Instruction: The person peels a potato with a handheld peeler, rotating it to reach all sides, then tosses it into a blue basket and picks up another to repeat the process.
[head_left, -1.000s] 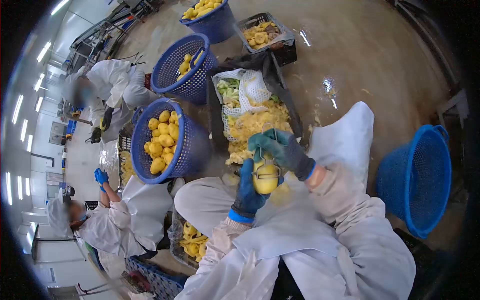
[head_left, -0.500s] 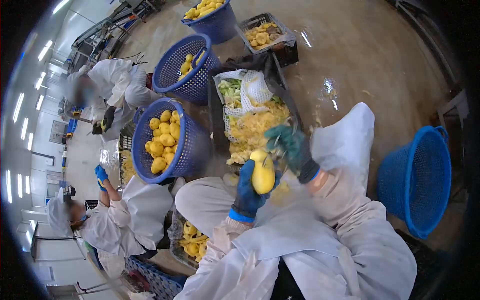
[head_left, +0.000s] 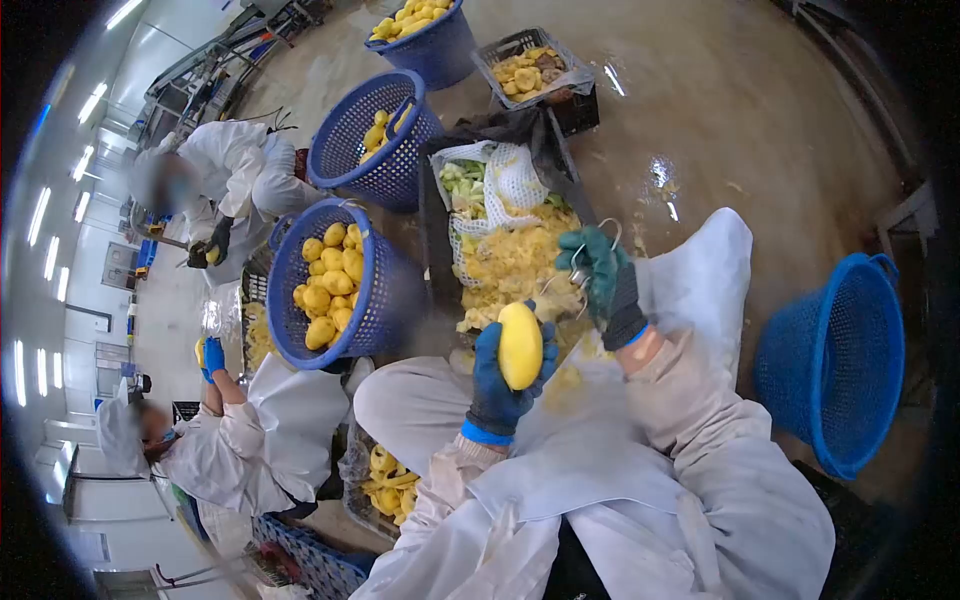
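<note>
A smooth yellow fruit (head_left: pixel 520 346) stands upright in my left hand (head_left: pixel 503 385), whose blue-gloved fingers wrap round it. To its right, my right hand (head_left: pixel 602 280), in a green and black glove, is closed on a thin metal wire tool (head_left: pixel 612 236) with a curved loop. This tool is apart from the fruit. Beyond both hands lies a dark-lined crate (head_left: pixel 432 240) with pale yellow pulp and scraps (head_left: pixel 515 262), green pieces (head_left: pixel 464 186) and white foam netting (head_left: pixel 512 180).
A blue basket (head_left: pixel 385 300) of yellow fruit stands left of the crate, with two more baskets behind. At right is a blue basket (head_left: pixel 828 360). Two co-workers in white (head_left: pixel 235 460) sit at left. Another crate (head_left: pixel 578 108) holds fruit pieces.
My right hand has moved slightly right and up, away from the fruit. The fruit in my left hand has turned a little more upright, and the wire tool shows more clearly.
</note>
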